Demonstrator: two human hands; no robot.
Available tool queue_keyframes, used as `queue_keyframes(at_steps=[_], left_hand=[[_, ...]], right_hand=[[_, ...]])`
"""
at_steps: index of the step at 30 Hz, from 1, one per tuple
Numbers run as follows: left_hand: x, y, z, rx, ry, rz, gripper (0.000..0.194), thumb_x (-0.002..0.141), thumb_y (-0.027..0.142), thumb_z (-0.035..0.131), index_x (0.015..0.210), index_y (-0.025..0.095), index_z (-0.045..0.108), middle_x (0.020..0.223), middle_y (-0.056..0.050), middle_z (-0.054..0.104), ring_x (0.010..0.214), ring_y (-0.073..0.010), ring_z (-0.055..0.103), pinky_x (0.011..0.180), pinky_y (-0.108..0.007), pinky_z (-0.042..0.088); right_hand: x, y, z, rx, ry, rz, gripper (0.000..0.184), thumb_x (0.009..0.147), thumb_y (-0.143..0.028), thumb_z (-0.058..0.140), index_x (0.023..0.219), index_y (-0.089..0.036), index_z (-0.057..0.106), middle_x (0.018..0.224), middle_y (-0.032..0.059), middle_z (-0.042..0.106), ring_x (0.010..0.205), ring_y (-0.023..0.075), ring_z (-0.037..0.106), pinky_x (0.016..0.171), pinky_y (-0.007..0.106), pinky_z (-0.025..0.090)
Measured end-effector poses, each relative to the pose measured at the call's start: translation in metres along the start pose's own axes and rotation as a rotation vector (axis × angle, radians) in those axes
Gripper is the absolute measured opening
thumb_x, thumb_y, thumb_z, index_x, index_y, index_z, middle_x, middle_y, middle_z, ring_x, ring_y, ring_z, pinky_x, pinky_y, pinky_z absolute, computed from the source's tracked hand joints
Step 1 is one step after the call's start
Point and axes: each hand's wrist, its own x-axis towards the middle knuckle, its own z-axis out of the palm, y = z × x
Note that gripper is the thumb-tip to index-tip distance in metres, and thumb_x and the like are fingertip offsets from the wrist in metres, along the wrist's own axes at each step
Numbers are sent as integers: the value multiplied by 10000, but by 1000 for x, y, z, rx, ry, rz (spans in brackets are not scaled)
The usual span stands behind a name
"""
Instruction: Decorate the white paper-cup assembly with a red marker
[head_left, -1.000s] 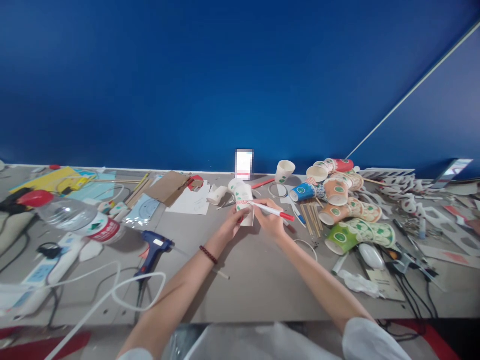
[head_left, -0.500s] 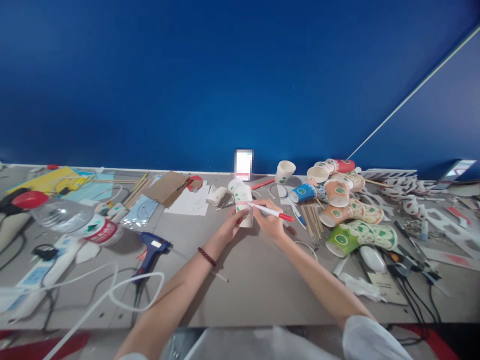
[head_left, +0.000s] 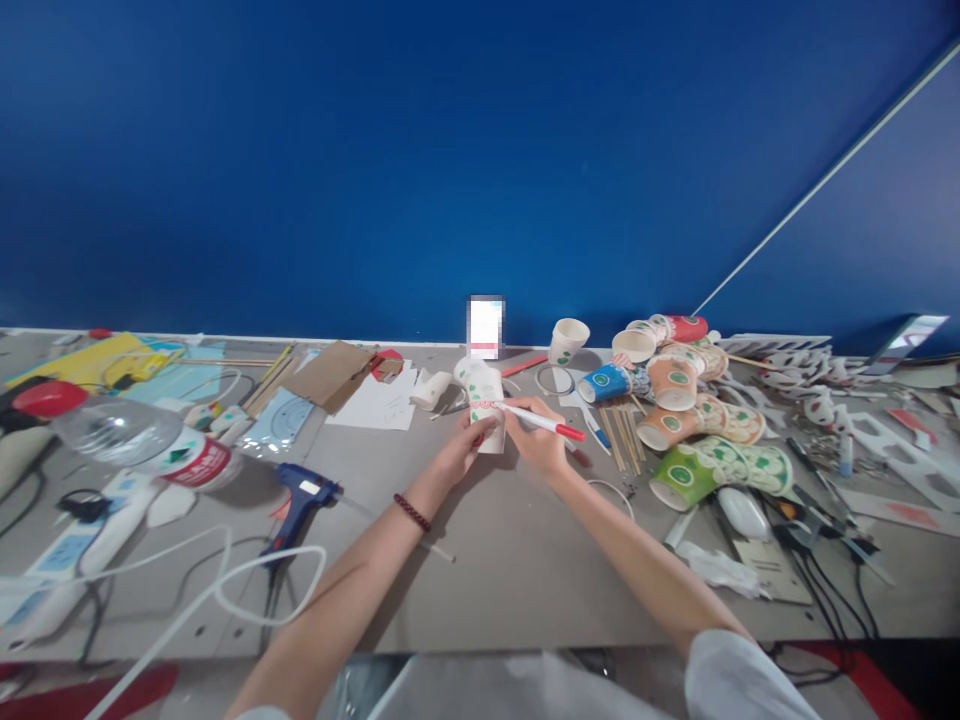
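Between my hands, at the middle of the table, are white paper cups (head_left: pixel 480 382) joined end to end, with green leaf prints and a band of red curved marks. My left hand (head_left: pixel 456 455) is closed around the left side of the cups, thumb on the near part. My right hand (head_left: pixel 541 450) pinches a white marker with a red end (head_left: pixel 541 420). The marker's tip meets the cup at the red band; the angle hides whether it touches. A pale cut cup (head_left: pixel 430 391) lies left of my hands, and another white cup (head_left: pixel 568 341) stands behind on the right.
Several coloured paper cups (head_left: pixel 682 475) lie at right, beside wooden sticks (head_left: pixel 621 440) and a blue-and-white pen (head_left: pixel 598 428). At left are a blue glue gun (head_left: pixel 301 505), a water bottle (head_left: pixel 150 440), a power strip (head_left: pixel 71 560) and cardboard (head_left: pixel 330 375). A blurred-out screen (head_left: pixel 485 328) stands behind.
The whole view has shifted slightly. Both hands keep almost the same place on the cups and marker, and the marker's tip stays at the red band with only tiny movement.
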Motion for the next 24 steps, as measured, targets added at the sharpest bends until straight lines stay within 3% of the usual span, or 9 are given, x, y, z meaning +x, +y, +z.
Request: queue_keyframes(at_steps=[24], left_hand=[[0,0,-3,34,-42,-13,417,717,251,864,1103,138,752,1033,-109,783,986,-267,716,959,-396,530]], right_hand=[[1,-1,-1,32,-7,22,111,843,-347,634,840,-244,676,855,63,788,787,261,759,732,392,638]])
